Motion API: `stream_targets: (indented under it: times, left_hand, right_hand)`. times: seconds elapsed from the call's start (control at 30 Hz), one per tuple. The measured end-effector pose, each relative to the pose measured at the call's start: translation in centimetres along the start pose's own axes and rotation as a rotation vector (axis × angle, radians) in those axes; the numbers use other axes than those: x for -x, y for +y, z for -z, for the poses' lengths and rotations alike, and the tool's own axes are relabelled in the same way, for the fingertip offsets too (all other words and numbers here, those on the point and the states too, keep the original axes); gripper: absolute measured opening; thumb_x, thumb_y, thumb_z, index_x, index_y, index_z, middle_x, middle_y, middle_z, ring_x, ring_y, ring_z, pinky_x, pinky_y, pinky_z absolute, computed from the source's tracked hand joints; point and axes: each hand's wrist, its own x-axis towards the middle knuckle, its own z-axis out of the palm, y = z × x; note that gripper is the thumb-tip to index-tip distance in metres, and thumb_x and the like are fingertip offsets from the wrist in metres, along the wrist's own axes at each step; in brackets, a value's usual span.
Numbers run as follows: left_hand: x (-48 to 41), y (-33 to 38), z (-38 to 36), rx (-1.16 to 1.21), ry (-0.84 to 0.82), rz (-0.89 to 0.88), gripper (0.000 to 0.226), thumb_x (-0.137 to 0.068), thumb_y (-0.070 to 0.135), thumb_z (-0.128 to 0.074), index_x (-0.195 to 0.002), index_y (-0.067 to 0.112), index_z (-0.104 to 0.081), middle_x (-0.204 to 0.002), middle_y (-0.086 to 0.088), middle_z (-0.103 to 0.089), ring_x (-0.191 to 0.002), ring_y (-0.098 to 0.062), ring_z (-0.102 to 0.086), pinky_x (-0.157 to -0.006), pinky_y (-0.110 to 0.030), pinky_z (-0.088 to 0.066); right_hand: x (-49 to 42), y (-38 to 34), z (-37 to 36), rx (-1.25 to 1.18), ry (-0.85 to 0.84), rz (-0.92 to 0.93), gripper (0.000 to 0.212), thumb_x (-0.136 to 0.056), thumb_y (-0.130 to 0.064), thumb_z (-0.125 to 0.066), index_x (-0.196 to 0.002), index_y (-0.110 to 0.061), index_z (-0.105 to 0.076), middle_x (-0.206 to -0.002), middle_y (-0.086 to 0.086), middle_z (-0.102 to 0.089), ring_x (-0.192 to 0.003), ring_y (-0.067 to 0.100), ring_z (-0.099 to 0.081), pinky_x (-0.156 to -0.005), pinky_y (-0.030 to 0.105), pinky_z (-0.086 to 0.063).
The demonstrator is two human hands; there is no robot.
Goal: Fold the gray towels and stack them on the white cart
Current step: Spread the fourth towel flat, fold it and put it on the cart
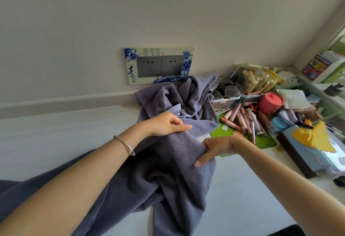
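Observation:
A large gray towel (168, 176) lies crumpled across the white surface (56, 138), trailing toward the bottom of the view. My left hand (168, 123) pinches its upper edge with thumb and fingers. My right hand (216, 148) grips a fold of the same towel lower right, fingers curled into the cloth. A second heap of gray towel (186, 95) is bunched against the wall behind my left hand. I cannot see a white cart.
A double wall socket (160, 66) in a blue-patterned frame sits above the heap. To the right lies clutter: pink tubes (240, 120), a red lidded pot (270, 103), baskets (227, 97), a green mat (261, 140), blue and yellow items (313, 138).

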Motion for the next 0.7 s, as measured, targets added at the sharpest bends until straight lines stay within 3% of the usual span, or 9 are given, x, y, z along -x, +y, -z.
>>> stream_targets:
  times: [0.07, 0.13, 0.2, 0.27, 0.37, 0.47, 0.53, 0.6, 0.7]
  left_hand:
    - [0.1, 1.2, 0.7, 0.137, -0.023, -0.009, 0.042, -0.083, 0.050, -0.061, -0.083, 0.008, -0.070, -0.081, 0.003, -0.060, -0.077, -0.005, -0.053, -0.080, -0.020, -0.038]
    - [0.0, 2.1, 1.4, 0.258, -0.079, 0.020, 0.039, -0.084, 0.053, -0.057, -0.079, 0.019, -0.073, -0.105, 0.001, -0.064, -0.100, -0.008, -0.058, -0.089, -0.024, -0.040]
    - [-0.2, 3.1, 2.2, 0.467, -0.119, 0.016, 0.036, -0.086, 0.051, -0.053, -0.072, 0.025, -0.073, -0.096, 0.001, -0.069, -0.088, -0.008, -0.064, -0.077, -0.019, -0.046]
    - [-1.5, 3.6, 2.6, 0.600, -0.030, 0.024, 0.035, -0.082, 0.051, -0.057, -0.083, 0.020, -0.073, -0.084, -0.001, -0.070, -0.077, -0.010, -0.064, -0.072, -0.021, -0.050]
    - [-4.6, 1.6, 1.7, 0.154, 0.373, 0.025, 0.029, -0.084, 0.045, -0.062, -0.077, 0.017, -0.068, -0.071, 0.007, -0.064, -0.068, -0.004, -0.057, -0.071, -0.020, -0.042]
    - [-6.9, -1.5, -0.2, -0.265, 0.755, -0.032, 0.014, -0.085, 0.031, -0.064, -0.086, 0.016, -0.064, -0.079, 0.001, -0.057, -0.073, -0.016, -0.054, -0.071, -0.033, -0.045]
    - [-7.9, -2.7, -2.0, -0.450, 0.745, -0.113, 0.024, -0.087, 0.030, -0.060, -0.106, 0.015, -0.062, -0.102, -0.007, -0.058, -0.097, -0.026, -0.053, -0.084, -0.041, -0.046]
    - [-8.5, -3.3, -4.5, -0.557, 0.581, -0.223, 0.040, -0.092, 0.038, -0.044, -0.123, 0.017, -0.056, -0.120, -0.005, -0.055, -0.114, -0.025, -0.049, -0.098, -0.039, -0.039]
    - [-9.2, -3.6, -8.3, -0.750, 0.294, -0.270, 0.072, -0.084, 0.052, -0.003, -0.145, 0.025, -0.030, -0.150, 0.000, -0.033, -0.139, -0.020, -0.025, -0.116, -0.034, -0.011]
  right_hand:
    - [1.7, 0.8, 0.5, -0.125, -0.069, 0.040, 0.053, -0.063, -0.036, -0.085, -0.109, -0.016, -0.066, -0.117, -0.001, -0.068, -0.113, 0.012, -0.060, -0.102, 0.028, -0.041]
    - [4.1, 1.1, 1.9, -0.333, -0.111, 0.132, 0.077, -0.051, -0.038, -0.091, -0.116, -0.011, -0.060, -0.123, 0.006, -0.064, -0.116, 0.017, -0.059, -0.098, 0.028, -0.046]
    - [6.4, 1.0, 3.7, -0.501, -0.051, 0.241, 0.084, -0.040, -0.040, -0.094, -0.113, -0.013, -0.059, -0.117, 0.006, -0.066, -0.108, 0.019, -0.063, -0.087, 0.026, -0.051]
    - [7.5, 0.7, 5.7, -0.573, 0.041, 0.338, 0.083, -0.041, -0.042, -0.093, -0.112, -0.013, -0.061, -0.112, 0.005, -0.069, -0.102, 0.020, -0.066, -0.080, 0.026, -0.053]
    - [5.0, 1.4, 7.5, -0.683, 0.313, 0.320, 0.042, -0.061, -0.035, -0.081, -0.098, -0.017, -0.072, -0.104, 0.007, -0.071, -0.090, 0.017, -0.069, -0.072, 0.024, -0.055]
    - [0.0, 4.9, 8.0, -0.681, 0.797, 0.190, 0.046, -0.064, -0.029, -0.080, -0.105, -0.016, -0.064, -0.100, 0.006, -0.066, -0.086, 0.015, -0.062, -0.070, 0.021, -0.049]
    - [-2.1, 7.6, 7.0, -0.647, 1.001, 0.148, 0.047, -0.073, -0.014, -0.079, -0.114, -0.006, -0.057, -0.108, 0.008, -0.064, -0.091, 0.017, -0.058, -0.065, 0.011, -0.047]
    - [-3.1, 9.9, 5.3, -0.574, 1.081, 0.117, 0.044, -0.078, -0.005, -0.074, -0.117, -0.001, -0.056, -0.116, 0.010, -0.060, -0.094, 0.018, -0.055, -0.064, 0.006, -0.046]
    - [-3.0, 11.6, 2.0, -0.591, 1.110, 0.021, 0.041, -0.079, -0.005, -0.073, -0.115, 0.002, -0.055, -0.111, 0.017, -0.059, -0.086, 0.020, -0.055, -0.058, 0.008, -0.047]
